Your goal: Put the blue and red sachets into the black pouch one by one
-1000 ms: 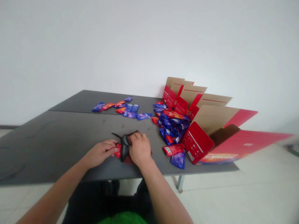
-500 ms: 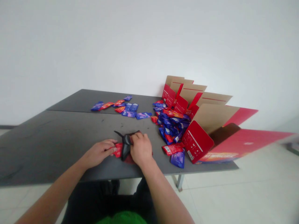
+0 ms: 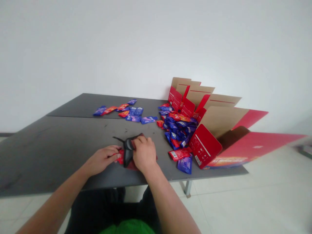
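Pinning the black plastic wrapper (image 3: 127, 152) down at the near edge of the table (image 3: 60, 146), the right hand (image 3: 145, 154) clenched it for steadiness while the left hand (image 3: 102, 159) pinched a red sachet (image 3: 120, 158) just beside it.

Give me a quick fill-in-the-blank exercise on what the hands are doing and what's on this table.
1. The left hand has its fingertips on a ____ packet.
2. The right hand is on a limp ____ piece with a thin tail.
3. The heap of sachets lies to the ____ of both hands, beside the open carton.
4. The table is dark ____.

Missing words: red; black; right; grey.
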The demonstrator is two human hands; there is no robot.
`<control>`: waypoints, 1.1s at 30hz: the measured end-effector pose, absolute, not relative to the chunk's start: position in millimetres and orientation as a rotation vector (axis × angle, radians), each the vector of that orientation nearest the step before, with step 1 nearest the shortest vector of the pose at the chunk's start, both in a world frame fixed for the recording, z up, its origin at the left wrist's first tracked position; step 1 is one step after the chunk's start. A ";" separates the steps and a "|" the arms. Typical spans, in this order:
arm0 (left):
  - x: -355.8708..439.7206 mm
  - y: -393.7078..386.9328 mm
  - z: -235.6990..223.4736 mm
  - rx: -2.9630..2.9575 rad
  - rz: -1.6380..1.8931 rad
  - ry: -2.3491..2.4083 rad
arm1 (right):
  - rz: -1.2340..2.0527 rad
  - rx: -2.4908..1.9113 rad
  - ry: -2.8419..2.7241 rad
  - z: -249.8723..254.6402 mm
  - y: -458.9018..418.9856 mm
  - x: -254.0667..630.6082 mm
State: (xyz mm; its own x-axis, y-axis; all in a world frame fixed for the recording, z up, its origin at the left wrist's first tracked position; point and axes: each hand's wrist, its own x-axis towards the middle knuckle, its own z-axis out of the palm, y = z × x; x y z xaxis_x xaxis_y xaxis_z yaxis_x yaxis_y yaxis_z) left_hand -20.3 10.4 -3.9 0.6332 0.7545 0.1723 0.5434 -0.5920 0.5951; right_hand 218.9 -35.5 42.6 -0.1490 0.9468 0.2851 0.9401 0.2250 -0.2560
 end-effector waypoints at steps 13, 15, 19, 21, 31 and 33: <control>-20.3 10.1 -3.5 2.357 0.546 1.001 | 0.029 -1.954 -2.069 44.9 -27.1 253.9; -22.7 11.6 -6.5 2.371 0.543 1.031 | 0.022 -1.781 -2.110 48.3 -35.3 228.4; -24.3 12.1 -10.1 2.357 0.587 1.164 | 0.102 -1.562 -2.257 31.9 -50.7 189.5; -22.3 10.8 -8.5 2.363 0.581 1.126 | 0.102 -1.652 -2.227 21.1 -49.9 198.0; -21.7 10.9 -4.0 2.371 0.544 1.031 | -0.007 -1.778 -2.093 44.8 -40.3 216.7; -23.2 11.9 -6.6 2.362 0.551 1.104 | 0.039 -1.642 -2.204 40.7 -49.8 192.8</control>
State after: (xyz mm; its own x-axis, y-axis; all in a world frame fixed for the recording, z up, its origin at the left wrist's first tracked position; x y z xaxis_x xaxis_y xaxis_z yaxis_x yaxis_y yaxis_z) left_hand -23.2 11.9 -6.6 0.5949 0.7885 0.1562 0.5986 -0.5643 0.5685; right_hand 192.8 -49.8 40.7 -0.2370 0.9270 0.2906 0.9161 0.3129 -0.2509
